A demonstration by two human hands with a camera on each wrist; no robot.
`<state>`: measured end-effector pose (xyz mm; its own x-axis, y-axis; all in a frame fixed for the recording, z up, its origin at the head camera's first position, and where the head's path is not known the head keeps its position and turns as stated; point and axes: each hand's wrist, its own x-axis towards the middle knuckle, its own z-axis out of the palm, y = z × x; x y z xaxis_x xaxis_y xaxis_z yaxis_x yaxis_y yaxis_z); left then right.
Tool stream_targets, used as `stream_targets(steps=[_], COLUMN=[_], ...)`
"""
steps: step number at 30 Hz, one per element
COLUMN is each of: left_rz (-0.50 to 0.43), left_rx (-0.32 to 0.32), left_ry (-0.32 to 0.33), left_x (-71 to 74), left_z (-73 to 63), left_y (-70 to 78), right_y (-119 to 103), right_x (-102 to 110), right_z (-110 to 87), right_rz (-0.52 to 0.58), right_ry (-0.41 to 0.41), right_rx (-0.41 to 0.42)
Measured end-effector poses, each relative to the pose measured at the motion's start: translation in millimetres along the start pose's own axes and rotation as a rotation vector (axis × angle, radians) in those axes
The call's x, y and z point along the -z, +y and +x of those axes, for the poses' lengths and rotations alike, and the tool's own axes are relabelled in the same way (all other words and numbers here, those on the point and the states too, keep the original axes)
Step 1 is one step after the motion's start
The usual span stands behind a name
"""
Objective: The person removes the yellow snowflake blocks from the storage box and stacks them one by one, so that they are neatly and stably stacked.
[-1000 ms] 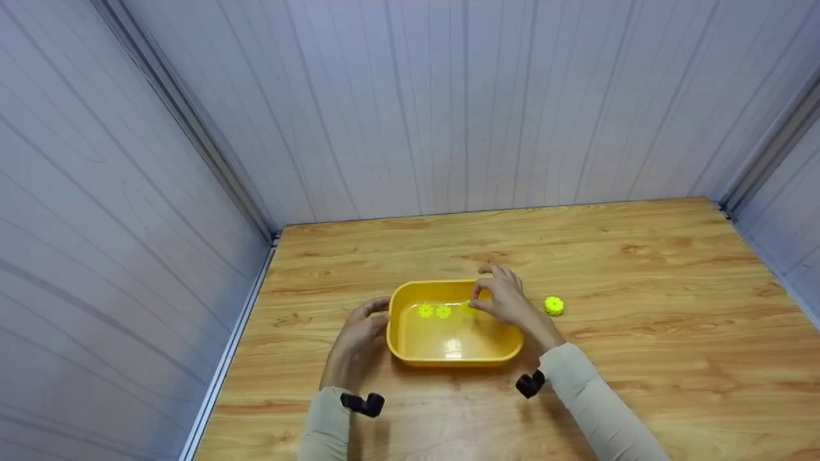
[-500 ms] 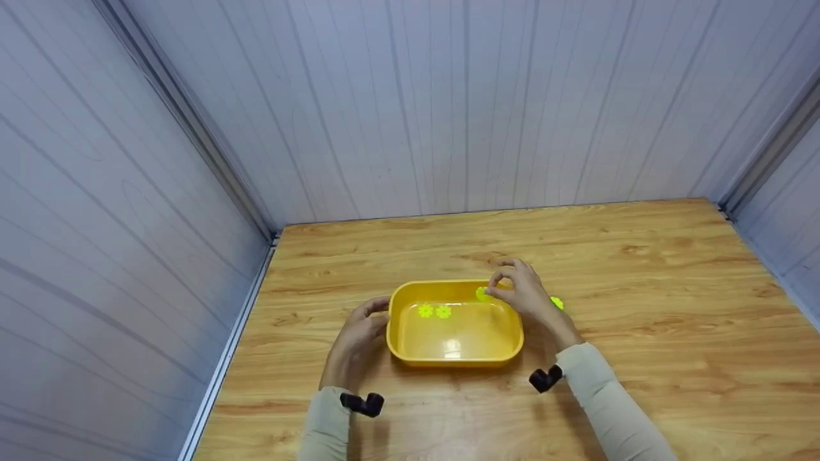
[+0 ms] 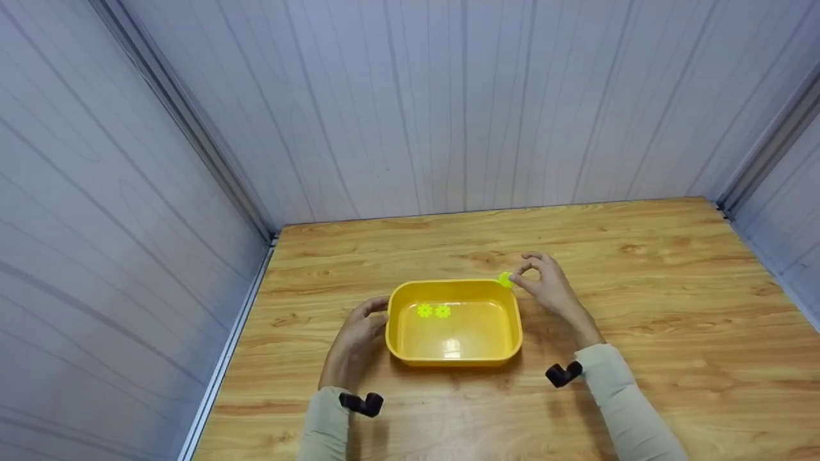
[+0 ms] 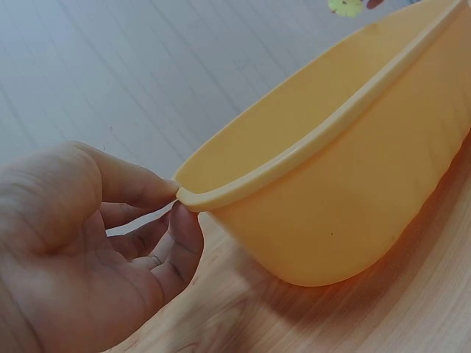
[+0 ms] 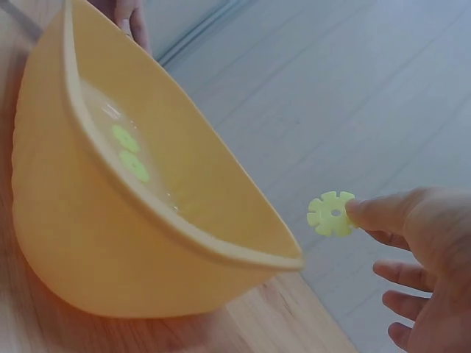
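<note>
My left hand pinches the left end rim of a yellow plastic basin between thumb and fingers. Held at its edge by my right thumb and index finger is a yellow-green notched building disc with a hole in its centre. The other fingers of my right hand are spread apart from it. In the head view the disc overlaps the basin's back right rim corner. Two more such discs, a left one and a right one, lie side by side on the basin's floor.
The basin stands on a wood-grain table. Behind it rises a pale panelled wall, with another wall along the left. Black wrist cameras, a left one and a right one, jut inward from the sleeves.
My right hand has carried its disc from over the basin's inside, rightward and back, to the back right rim. The disc stack at the right is now hidden behind that hand. The left hand stays put.
</note>
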<state>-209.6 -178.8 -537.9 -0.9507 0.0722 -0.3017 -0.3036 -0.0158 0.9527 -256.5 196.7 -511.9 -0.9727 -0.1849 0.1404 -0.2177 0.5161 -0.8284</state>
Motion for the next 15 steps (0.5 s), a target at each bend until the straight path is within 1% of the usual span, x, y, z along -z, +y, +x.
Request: stream_targets(steps=[10, 12, 15], left_rz=[0.000, -0.006, -0.001], left_rx=[0.020, 0.022, 0.024], left_ry=[0.002, -0.003, -0.013], left_x=[1.1, 1.1, 1.2], left_z=[-0.6, -1.1, -2.4], left_y=[1.1, 1.1, 1.5], right_y=[16.9, 21.3, 28.3], right_x=[18.9, 21.9, 25.7], right_z=[-5.7, -7.3, -10.9], right_rz=[0.008, 0.004, -0.004], right_ry=[0.046, 0.045, 0.034], right_rx=[-0.047, -0.056, -0.093])
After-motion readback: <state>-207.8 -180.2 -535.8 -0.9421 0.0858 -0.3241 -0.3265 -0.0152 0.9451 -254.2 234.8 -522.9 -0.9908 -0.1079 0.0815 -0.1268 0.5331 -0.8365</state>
